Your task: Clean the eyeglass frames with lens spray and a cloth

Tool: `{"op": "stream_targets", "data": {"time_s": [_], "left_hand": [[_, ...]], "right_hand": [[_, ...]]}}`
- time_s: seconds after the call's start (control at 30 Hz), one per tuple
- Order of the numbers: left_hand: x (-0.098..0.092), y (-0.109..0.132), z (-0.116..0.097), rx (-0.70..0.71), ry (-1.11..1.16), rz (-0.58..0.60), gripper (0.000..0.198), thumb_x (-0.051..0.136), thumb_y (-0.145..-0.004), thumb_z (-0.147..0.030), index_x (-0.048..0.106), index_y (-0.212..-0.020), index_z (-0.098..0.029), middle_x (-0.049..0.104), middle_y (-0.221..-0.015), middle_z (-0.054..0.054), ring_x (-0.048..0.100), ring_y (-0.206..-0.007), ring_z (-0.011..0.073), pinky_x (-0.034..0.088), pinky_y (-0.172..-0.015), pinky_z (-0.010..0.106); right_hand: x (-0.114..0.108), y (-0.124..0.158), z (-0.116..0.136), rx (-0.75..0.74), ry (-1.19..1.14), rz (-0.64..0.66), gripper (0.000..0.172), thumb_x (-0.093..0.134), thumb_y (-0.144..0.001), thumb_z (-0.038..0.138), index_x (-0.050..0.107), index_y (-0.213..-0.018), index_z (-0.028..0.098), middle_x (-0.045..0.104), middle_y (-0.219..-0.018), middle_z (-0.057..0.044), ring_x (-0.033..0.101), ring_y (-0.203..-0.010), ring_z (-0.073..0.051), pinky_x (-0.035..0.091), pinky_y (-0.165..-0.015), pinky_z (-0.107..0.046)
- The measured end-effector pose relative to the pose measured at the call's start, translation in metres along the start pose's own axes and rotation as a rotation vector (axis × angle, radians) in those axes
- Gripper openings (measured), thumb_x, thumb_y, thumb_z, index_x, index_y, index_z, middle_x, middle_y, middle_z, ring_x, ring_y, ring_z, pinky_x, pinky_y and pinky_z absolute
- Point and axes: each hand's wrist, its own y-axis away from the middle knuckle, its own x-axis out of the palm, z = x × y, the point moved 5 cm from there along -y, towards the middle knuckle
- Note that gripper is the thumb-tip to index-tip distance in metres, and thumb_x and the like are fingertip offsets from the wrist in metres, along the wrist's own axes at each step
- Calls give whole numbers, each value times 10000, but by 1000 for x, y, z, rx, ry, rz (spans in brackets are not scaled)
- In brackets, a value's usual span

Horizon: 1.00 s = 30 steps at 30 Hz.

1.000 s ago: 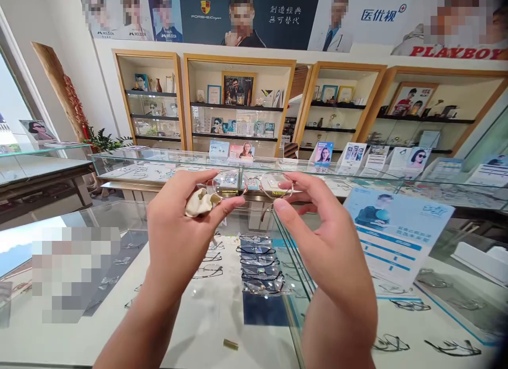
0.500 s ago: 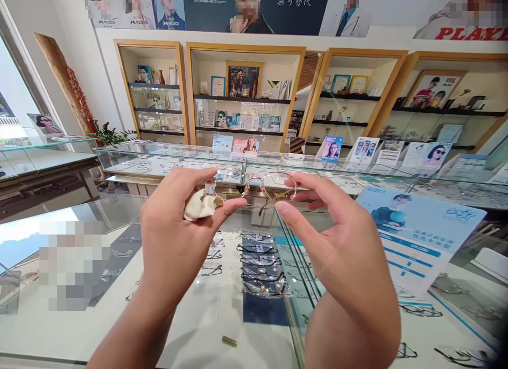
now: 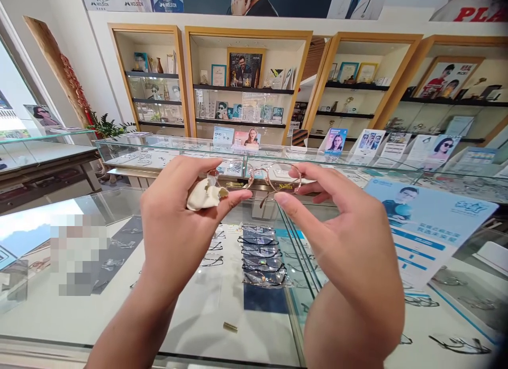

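Round, thin-rimmed eyeglasses (image 3: 261, 170) with a gold-pink metal frame are held up in front of me, above the glass counter. My left hand (image 3: 174, 215) is closed on the left rim with thumb and forefinger. A crumpled cream cloth (image 3: 203, 195) is tucked in the same hand, against the palm. My right hand (image 3: 345, 226) has its thumb and fingers at the right rim, closed on that side of the eyeglasses. One temple tip shows below the right lens; the rest of the temples is hard to make out.
Below the glass countertop (image 3: 222, 342) lie several dark-framed glasses (image 3: 264, 263) in a column. A small brass-coloured piece (image 3: 230, 327) lies nearer me. A blue-and-white sign (image 3: 428, 226) stands at the right. Another display counter (image 3: 159, 146) and wooden shelves (image 3: 248, 33) are behind.
The view has tilted slightly down, so the background sits higher. Both hands keep hold of the eyeglasses, which have turned a little and moved slightly up and right in view.
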Motion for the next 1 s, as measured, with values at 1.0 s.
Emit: {"op": "stream_targets", "data": {"time_s": [1.0], "left_hand": [[-1, 1, -5, -17, -38, 36, 419, 881, -890, -621, 790, -1196, -349, 816, -1062, 37, 778, -967, 284, 654, -850, 467]], "right_hand": [[-2, 3, 13, 90, 219, -5, 372, 742, -1009, 511, 769, -1292, 271, 834, -1213, -101, 784, -919, -281, 642, -841, -467]]}}
